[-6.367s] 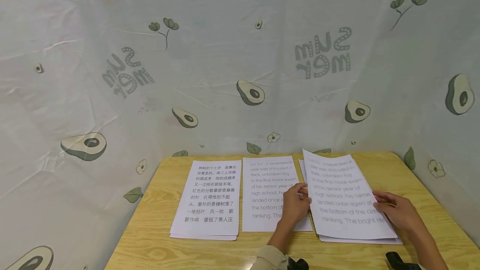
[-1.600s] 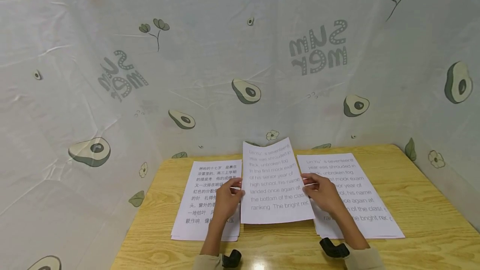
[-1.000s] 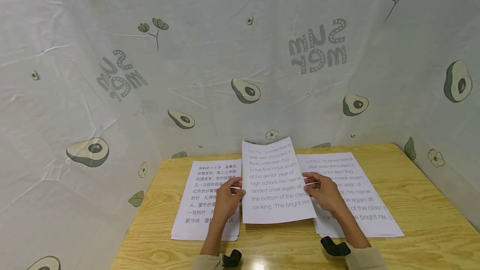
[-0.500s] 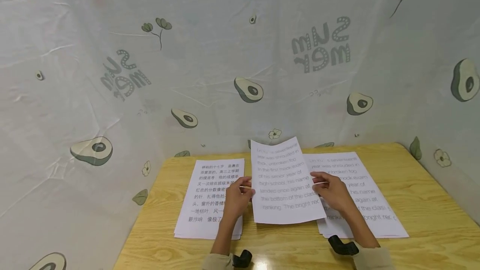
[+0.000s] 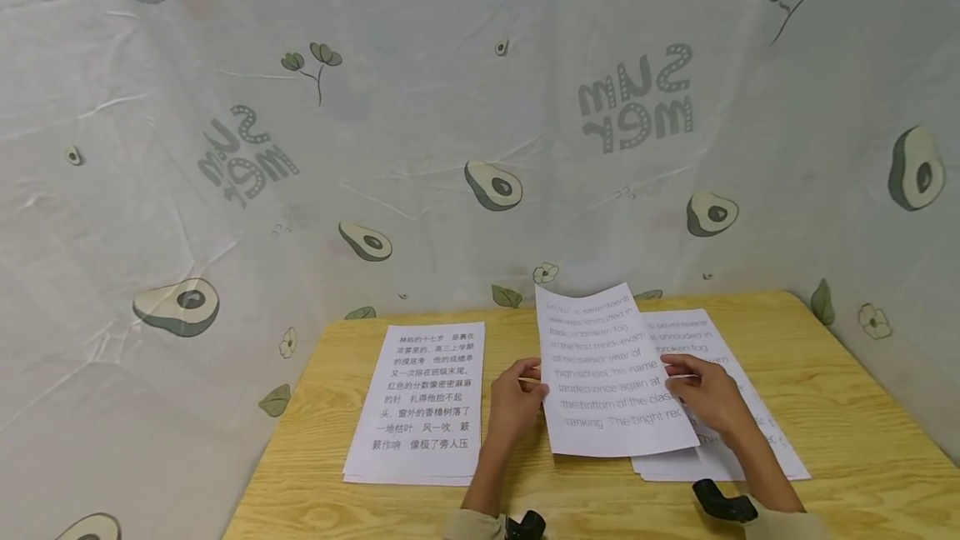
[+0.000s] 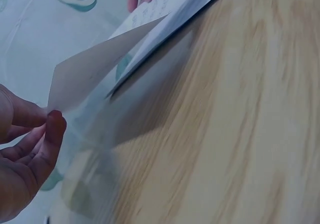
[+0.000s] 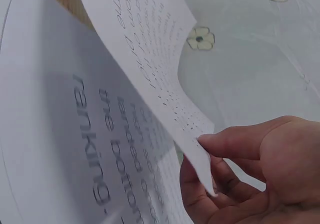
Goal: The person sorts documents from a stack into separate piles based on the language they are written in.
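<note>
A white sheet of paper [image 5: 607, 390] with printed English text is held up between both hands, bowed a little along its length. My left hand [image 5: 516, 402] pinches its left edge between thumb and fingers. On the opposite edge my right hand [image 5: 705, 394] pinches the paper, the thumb on the printed face in the right wrist view. Below and behind it lies a stack of English-text sheets [image 5: 757, 448], partly covered by the raised sheet. In the left wrist view the raised sheet's plain underside [image 6: 95, 71] slants above the table, casting a shadow.
A stack of sheets with Chinese text [image 5: 420, 407] lies on the left of the wooden table [image 5: 300, 473]. Behind the table hangs a pale cloth [image 5: 420, 107] printed with avocados and leaves. Each wrist wears a black device [image 5: 723, 502].
Over the last second both hands have carried the raised sheet rightward, from the middle to partly over the right stack. The Chinese-text stack is now uncovered. Earlier, a sheet lay flat in the middle.
</note>
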Available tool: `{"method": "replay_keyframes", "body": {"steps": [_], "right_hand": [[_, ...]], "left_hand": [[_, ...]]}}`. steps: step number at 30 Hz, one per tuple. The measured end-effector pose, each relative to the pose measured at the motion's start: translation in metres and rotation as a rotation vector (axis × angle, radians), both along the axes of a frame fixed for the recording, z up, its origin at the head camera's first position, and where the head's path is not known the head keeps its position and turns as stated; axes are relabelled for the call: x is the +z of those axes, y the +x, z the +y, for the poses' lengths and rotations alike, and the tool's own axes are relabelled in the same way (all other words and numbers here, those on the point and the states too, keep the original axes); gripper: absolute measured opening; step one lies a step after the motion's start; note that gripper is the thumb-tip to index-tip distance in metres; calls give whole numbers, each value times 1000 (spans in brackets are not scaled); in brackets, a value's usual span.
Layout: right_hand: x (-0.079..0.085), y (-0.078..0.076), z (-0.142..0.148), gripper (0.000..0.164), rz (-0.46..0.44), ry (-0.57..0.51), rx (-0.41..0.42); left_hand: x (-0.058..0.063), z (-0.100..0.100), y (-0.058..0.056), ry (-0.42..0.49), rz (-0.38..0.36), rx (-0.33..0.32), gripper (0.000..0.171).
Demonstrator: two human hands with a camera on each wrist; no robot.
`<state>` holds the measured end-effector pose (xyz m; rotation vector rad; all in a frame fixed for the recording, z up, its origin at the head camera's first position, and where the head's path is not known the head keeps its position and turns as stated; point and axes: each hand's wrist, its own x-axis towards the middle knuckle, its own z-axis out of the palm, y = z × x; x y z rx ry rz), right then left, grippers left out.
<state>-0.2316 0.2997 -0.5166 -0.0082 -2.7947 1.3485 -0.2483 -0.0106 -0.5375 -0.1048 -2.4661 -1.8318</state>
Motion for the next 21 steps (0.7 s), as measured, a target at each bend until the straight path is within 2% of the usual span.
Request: {"method": "replay_keyframes", "body": {"steps": [12, 21], "right_hand": [[-2, 4, 45, 49, -43, 51, -34], [-1, 7, 78, 51, -63, 85, -25]], "left_hand": [[-6, 48, 6, 78, -1, 8, 40], [-9, 81, 9, 117, -6, 10, 39]]}}
